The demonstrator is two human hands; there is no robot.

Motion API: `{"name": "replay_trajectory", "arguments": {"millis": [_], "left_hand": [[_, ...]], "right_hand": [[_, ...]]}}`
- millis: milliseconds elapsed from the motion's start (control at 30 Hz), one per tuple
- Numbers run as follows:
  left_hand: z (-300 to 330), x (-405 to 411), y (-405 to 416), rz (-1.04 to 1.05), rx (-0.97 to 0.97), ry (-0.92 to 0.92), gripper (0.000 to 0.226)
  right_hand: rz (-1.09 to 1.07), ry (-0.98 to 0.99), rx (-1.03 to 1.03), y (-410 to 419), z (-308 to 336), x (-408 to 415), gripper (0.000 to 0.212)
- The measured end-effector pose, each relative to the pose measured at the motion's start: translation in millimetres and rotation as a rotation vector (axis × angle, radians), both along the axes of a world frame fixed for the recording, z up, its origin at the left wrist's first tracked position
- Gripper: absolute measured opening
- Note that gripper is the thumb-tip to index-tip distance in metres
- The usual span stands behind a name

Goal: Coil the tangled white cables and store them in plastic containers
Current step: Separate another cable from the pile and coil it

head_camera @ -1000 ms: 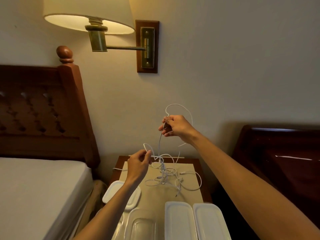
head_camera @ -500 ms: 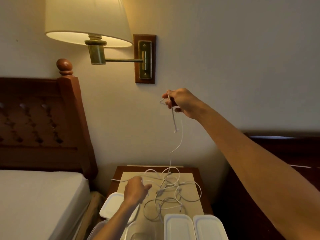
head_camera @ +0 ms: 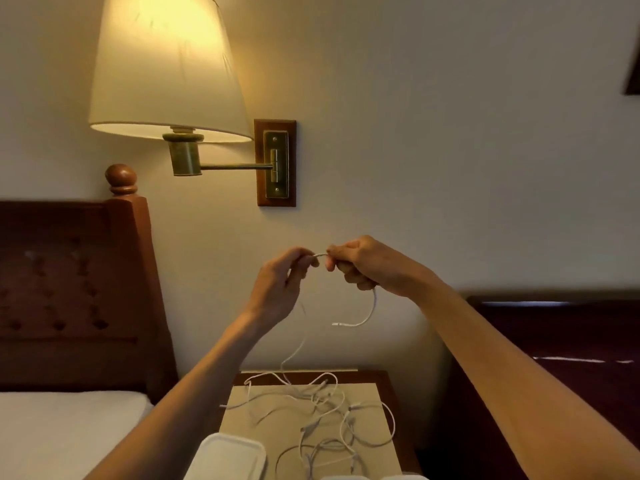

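Your left hand [head_camera: 277, 289] and right hand [head_camera: 363, 266] are raised in front of the wall, each pinching the same white cable [head_camera: 320, 254], with a short span stretched between them. Its plug end curls free below your right hand, while its long run drops from your left hand to the tangled cables [head_camera: 322, 420] on the nightstand [head_camera: 388, 379]. 1 plastic container [head_camera: 228, 457] sits at the nightstand's near-left edge, beside the bed [head_camera: 52, 431].

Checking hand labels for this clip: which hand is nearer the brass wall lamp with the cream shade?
Left. The left hand is below the brass wall lamp, slightly to its right; the right hand is farther right.
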State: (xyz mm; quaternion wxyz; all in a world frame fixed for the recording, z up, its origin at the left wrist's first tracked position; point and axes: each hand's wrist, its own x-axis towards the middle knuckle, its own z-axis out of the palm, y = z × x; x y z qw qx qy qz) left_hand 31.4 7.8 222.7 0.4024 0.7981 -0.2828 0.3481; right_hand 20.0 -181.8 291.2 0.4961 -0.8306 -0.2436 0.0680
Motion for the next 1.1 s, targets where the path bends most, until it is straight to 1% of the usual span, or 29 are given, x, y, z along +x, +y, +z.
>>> {"name": "replay_trajectory", "arguments": {"millis": [67,133,233,333,367,433,500,600,667,733,800,833,867,967,1100], "left_hand": [[11,4,7,0.126,-0.025,-0.091,0.016],[26,8,14,0.232,-0.044,-0.141,0.016],[37,14,21,0.290,-0.009,-0.148,0.016],[39,16,29,0.338,-0.061,-0.127,0.018],[35,16,31,0.322,-0.043,-0.121,0.018],[21,13,32,0.244,-0.001,-0.092,0.019],[-4,4,25,0.133,0.038,-0.075,0.028],[-46,-12,9,-0.009,0.100,-0.026,0.033],[-65,-26,-2,-0.017,0.119,0.052,0.037],[-72,-42,-13,0.044,0.242,0.099,0.039],[-66,-57,-24,0.119,0.478,0.130,0.038],[-56,-63,-29,0.130,0.581,0.143,0.037],[-43,-69,-33,0.111,0.640,0.146,0.037],[3,-85,-38,0.000,0.714,0.072,0.038],[44,-94,-29,-0.063,0.686,-0.105,0.031]], "right_hand": [[0.048,0.114,0.122,-13,-8,-3,0.039],[0.081,0.237,0.272,-25,-14,-6,0.038],[0.103,0.343,0.401,-37,-21,-11,0.040],[0.104,0.375,0.475,-44,-23,-19,0.041],[0.092,0.381,0.510,-46,-20,-22,0.041],[0.046,0.404,0.642,-48,-13,-25,0.042],[0.031,0.420,0.798,-49,-5,-24,0.042],[0.030,0.412,0.930,-44,2,-16,0.038],[0.033,0.411,1.022,-42,2,-11,0.035],[0.032,0.412,1.078,-42,4,-7,0.031],[0.016,0.380,1.019,-37,4,-8,0.029],[0.006,0.340,0.949,-33,3,-10,0.029],[-0.002,0.279,0.854,-28,0,-12,0.028],[-0.023,0.092,0.588,-18,-6,-19,0.027],[-0.009,0.036,0.408,-19,-3,-27,0.032]]}}
